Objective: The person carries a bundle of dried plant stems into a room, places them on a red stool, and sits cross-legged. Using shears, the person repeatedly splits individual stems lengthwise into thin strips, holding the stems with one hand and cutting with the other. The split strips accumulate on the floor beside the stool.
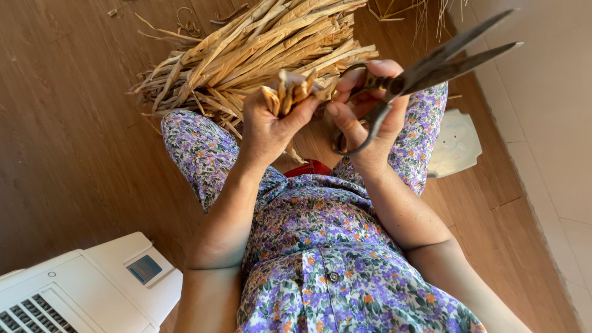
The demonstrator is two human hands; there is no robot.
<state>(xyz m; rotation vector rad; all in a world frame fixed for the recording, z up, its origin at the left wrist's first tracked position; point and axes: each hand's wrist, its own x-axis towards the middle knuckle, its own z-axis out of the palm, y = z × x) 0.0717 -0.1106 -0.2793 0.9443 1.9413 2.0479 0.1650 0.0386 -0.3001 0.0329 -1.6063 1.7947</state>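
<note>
Strips (287, 92) of dry, tan plant stuff stick up from the left hand (268, 126), which is closed tight around them, above the lap. They look light and stiff, and may snap, so the thick middle of the bunch is the best place to hold. The right hand (370, 123) is closed through the handles of the scissors (425, 71), whose blades are partly open. A big pile of strips (259, 49) lies on the wooden floor (74, 123). A white machine (92, 290) sits close by.

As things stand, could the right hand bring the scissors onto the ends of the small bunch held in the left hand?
Probably yes. The right hand holds the scissors with blades open, right beside the small bunch in the left hand's grip. Nothing lies between them; the blades point away, so the wrist would have to turn.
</note>
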